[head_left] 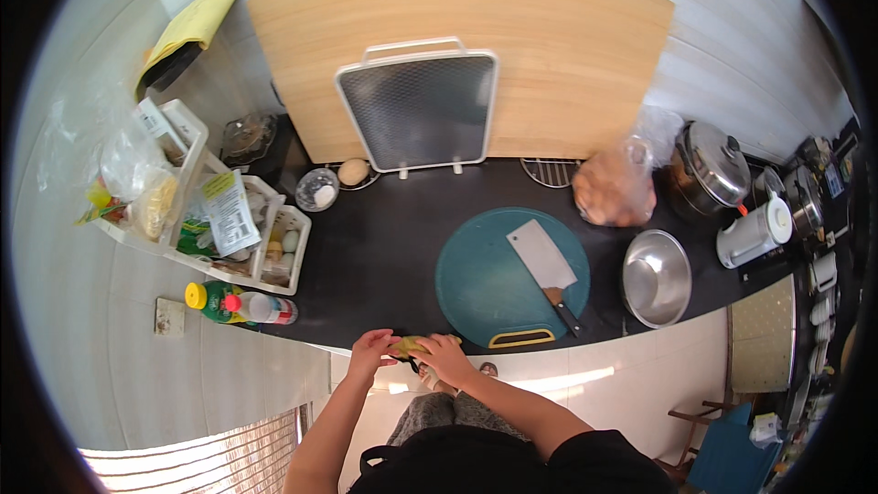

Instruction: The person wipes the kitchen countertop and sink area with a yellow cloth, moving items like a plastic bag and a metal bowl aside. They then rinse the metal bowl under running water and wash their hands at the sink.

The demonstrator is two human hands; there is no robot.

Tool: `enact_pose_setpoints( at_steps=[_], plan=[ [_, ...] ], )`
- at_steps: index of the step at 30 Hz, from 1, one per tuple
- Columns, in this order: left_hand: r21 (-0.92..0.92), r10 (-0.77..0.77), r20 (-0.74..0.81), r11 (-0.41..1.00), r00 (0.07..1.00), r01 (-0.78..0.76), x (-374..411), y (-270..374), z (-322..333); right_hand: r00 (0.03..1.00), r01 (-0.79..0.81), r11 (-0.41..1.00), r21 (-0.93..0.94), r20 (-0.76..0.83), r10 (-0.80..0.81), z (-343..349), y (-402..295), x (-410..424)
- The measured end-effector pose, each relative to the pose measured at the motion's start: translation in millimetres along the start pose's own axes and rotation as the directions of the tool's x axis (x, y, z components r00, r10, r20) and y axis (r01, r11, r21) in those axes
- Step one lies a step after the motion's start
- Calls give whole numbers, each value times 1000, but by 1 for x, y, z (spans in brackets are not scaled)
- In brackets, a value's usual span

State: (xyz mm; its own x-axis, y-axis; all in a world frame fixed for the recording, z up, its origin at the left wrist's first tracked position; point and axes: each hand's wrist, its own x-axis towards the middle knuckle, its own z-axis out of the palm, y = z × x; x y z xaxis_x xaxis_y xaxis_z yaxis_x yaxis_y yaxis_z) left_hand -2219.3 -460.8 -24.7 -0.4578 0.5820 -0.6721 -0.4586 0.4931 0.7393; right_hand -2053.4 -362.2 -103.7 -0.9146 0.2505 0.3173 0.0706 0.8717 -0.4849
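Both my hands are at the counter's front edge, around a small yellow-green item (409, 346) with dark parts hanging below; I cannot tell exactly what it is. My left hand (372, 351) is at its left end, fingers bent. My right hand (441, 357) lies over its right part, fingers closed on it. Beyond my right hand, a round teal cutting board (473, 274) with a yellow-rimmed handle lies on the black counter (370, 254). A cleaver (542, 254) rests on the board, its handle towards the front edge. Right of the board stands a steel bowl (656, 278).
White plastic baskets (302, 247) of packets and eggs stand left, behind two bottles (264, 307). A glass bowl (317, 190) with white powder, a framed tray (418, 110) and a wooden board (549, 62) are behind. Right are a bag of eggs (614, 185), a pot (710, 165) and a white kettle (754, 230).
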Motion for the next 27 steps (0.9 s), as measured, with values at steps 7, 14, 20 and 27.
enact_pose_setpoints(
  at_steps=[7,14,20,27],
  plan=[
    [107,-210,-14,972,978,210,33,-31,106,886,-447,894,-35,117,448,-74,41,-156],
    [-52,-214,-185,977,959,208,51,-48,154,309,-837,335,433,-131,942,-155,74,-208],
    [-27,-207,-234,978,950,207,63,-52,154,315,-837,238,494,79,946,-185,139,-198],
    [-237,-301,-195,938,933,253,85,-52,150,356,-666,-113,737,447,820,-203,180,-184]
  ],
)
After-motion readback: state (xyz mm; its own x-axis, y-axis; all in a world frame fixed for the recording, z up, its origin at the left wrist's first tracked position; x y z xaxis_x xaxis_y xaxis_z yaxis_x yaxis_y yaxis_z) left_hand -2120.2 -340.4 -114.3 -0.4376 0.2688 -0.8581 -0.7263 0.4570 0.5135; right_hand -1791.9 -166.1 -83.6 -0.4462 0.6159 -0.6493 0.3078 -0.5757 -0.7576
